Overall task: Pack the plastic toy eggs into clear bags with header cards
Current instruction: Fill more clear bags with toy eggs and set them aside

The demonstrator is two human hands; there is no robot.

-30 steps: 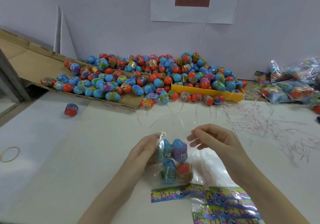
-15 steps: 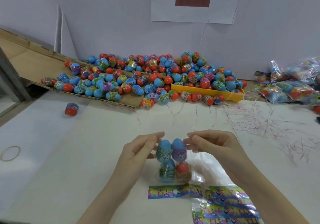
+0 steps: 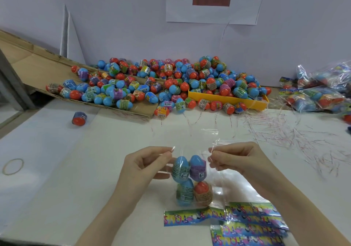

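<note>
We are viewing from one head-worn wide-angle camera, looking forward and down across the table (image 3: 57,169) toward the wall (image 3: 133,17); the hands are sitting close below, the egg pile (image 3: 171,86) lying farther back.

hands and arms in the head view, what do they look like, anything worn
Two bare forearms rise from the bottom edge. The left hand and right hand wear no gloves, rings, watch or bracelets, and no sleeve shows on either forearm. The fingernails are short and look unpainted.
</note>
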